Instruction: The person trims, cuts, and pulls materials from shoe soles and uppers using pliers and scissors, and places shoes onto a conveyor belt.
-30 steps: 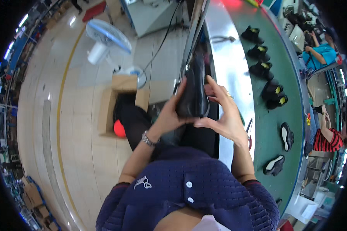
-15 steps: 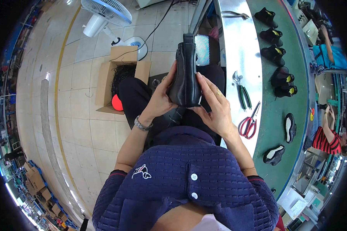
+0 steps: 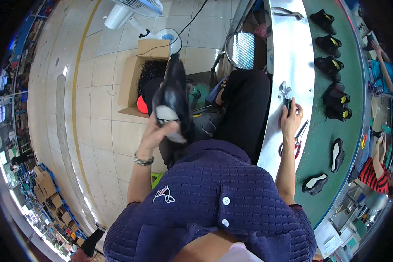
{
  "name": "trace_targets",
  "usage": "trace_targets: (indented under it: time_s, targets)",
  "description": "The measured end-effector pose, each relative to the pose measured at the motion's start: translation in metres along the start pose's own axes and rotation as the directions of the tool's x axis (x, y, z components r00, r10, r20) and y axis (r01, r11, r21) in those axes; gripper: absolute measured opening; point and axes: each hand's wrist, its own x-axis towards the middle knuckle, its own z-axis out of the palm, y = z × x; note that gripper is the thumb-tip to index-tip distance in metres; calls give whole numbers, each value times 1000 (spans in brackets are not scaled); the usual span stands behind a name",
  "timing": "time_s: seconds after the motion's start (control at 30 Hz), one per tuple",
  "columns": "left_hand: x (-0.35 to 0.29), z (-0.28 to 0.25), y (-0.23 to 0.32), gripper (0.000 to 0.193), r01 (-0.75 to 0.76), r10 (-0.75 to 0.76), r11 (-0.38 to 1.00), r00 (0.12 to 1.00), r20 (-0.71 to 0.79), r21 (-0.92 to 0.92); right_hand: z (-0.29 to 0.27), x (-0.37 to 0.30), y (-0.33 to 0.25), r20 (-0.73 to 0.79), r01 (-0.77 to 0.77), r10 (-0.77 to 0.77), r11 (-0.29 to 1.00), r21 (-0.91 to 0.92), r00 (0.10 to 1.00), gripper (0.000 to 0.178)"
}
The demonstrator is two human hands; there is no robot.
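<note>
My left hand is closed around one end of a black leather shoe. It tilts above my left thigh, its other end pointing away from me, and a pale patch of its underside shows beside my fingers. Motion smears part of it. To the right, my right hand has its fingers closed round the dark handles of a pair of pliers, which lies on the metal bench strip. Fingers hide most of those handles. Just below that hand lies red-handled scissors, partly covered by my wrist.
On the green belt stand several black shoes, two with pale soles up. A metal pincer tool rests at the strip's far end. An open carton holding black strands, a fan and a stool are on the floor side. Co-workers are at far right.
My right hand has let go of the shoe and moved right onto the pliers. My left hand has carried the shoe leftward and turned it, showing its pale underside.
</note>
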Motion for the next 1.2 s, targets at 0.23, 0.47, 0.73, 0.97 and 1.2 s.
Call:
trace_targets:
  time_s: [0.23, 0.47, 0.73, 0.97, 1.2]
  targets:
    - [17, 10, 25, 70, 303, -303, 953, 953, -25, -11, -15, 25, -14, 506, -529, 272, 699, 481, 819, 51]
    - [49, 35, 8, 68, 189, -191, 981, 981, -37, -47, -111, 25, -172, 785, -628, -218, 495, 600, 579, 34]
    - [53, -5, 2, 50, -80, 81, 991, 997, 1, -108, -109, 29, -274, 841, -741, -517, 502, 447, 157, 67]
    - [83, 4, 23, 36, -204, 245, 944, 960, -136, 260, -113, 39, -311, 928, -814, -344, 494, 305, 139, 66]
    - [81, 7, 14, 33, -414, 611, 587, 790, -45, 695, -106, 31, -311, 863, -342, -366, 807, 481, 348, 60]
